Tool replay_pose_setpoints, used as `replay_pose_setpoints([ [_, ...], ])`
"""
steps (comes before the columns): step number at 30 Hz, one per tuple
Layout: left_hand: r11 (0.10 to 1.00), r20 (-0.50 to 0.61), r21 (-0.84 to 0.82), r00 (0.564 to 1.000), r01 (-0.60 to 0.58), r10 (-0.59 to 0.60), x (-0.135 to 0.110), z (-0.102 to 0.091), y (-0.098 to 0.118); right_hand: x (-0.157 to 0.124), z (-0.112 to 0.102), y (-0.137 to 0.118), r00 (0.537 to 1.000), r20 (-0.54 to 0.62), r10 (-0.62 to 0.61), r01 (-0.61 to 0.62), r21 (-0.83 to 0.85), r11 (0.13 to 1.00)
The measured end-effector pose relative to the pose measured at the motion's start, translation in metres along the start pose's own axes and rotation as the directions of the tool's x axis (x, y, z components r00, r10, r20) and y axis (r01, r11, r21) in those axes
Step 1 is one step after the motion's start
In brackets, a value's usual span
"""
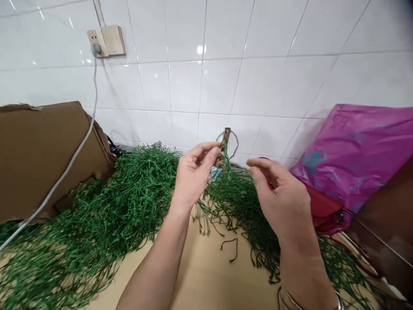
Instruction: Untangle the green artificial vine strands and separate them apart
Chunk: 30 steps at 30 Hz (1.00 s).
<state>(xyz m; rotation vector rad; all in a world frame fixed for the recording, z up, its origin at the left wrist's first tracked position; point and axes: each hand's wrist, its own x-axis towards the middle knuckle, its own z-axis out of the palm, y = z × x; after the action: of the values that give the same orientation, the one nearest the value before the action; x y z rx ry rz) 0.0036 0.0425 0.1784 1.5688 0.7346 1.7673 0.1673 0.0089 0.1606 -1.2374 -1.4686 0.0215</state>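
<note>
Green string pinched up near mid-frame
Left hand has thumb and finger closed on some green strings just right of center; right hand, farther right, is loosely curled, can't tell if it's got a strand. Snags look likely imo: the loose tangle right below could catch, and a tug might break that pinch.

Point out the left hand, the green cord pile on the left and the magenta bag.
Left hand (194, 173): head view, near the thumb's base.
Green cord pile (142, 193): head view, its thick upper part.
Magenta bag (358, 148): head view, its front.
</note>
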Motion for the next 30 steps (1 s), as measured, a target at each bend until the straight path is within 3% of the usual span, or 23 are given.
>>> replay_pose_setpoints([
  [3, 0.997, 0.122, -0.020, 0.990, 0.077, -0.074, -0.002, 0.009, -0.008, 0.012, -0.010, -0.013, 0.994, -0.027, 0.104, -0.101, 0.073, 0.992],
  [7, 0.994, 0.230, 0.033, 0.967, 0.107, -0.111, -0.004, 0.008, -0.010, 0.016, -0.004, -0.007, 0.972, 0.173, 0.156, -0.190, 0.195, 0.962],
  [11, 0.992, 0.224, 0.091, 0.969, 0.087, -0.106, -0.001, 0.003, -0.011, 0.020, -0.002, -0.001, 0.901, 0.430, 0.061, -0.177, 0.235, 0.956],
  [14, 0.990, 0.207, 0.125, 0.975, 0.058, -0.083, 0.002, 0.000, -0.011, 0.022, -0.005, -0.002, 0.883, 0.468, 0.037, -0.164, 0.235, 0.958],
  [18, 0.987, 0.177, 0.154, 0.982, 0.043, -0.071, 0.003, -0.003, -0.007, 0.019, -0.008, -0.006, 0.858, 0.510, 0.052, -0.249, 0.326, 0.912],
  [20, 0.981, 0.177, 0.190, 0.982, 0.029, -0.064, 0.004, -0.006, -0.005, 0.016, -0.009, -0.009, 0.798, 0.603, -0.007, -0.274, 0.373, 0.886],
  [23, 0.979, 0.226, 0.201, 0.972, 0.024, -0.070, 0.006, -0.012, -0.005, 0.013, -0.012, -0.009, 0.645, 0.757, -0.107, -0.261, 0.351, 0.899],
  [24, 0.981, 0.243, 0.190, 0.967, 0.031, -0.078, 0.007, -0.015, -0.005, 0.013, -0.013, -0.008, 0.632, 0.767, -0.110, -0.242, 0.331, 0.912],
  [25, 0.983, 0.254, 0.180, 0.963, 0.041, -0.087, 0.009, -0.017, -0.006, 0.014, -0.013, -0.007, 0.654, 0.751, -0.097, -0.222, 0.312, 0.924],
  [28, 0.984, 0.249, 0.165, 0.963, 0.061, -0.102, 0.012, -0.020, -0.008, 0.017, -0.011, -0.002, 0.803, 0.596, -0.030, -0.178, 0.287, 0.941],
  [30, 0.984, 0.259, 0.166, 0.959, 0.070, -0.112, 0.013, -0.019, -0.011, 0.019, -0.006, 0.000, 0.857, 0.515, 0.008, -0.182, 0.289, 0.940],
])
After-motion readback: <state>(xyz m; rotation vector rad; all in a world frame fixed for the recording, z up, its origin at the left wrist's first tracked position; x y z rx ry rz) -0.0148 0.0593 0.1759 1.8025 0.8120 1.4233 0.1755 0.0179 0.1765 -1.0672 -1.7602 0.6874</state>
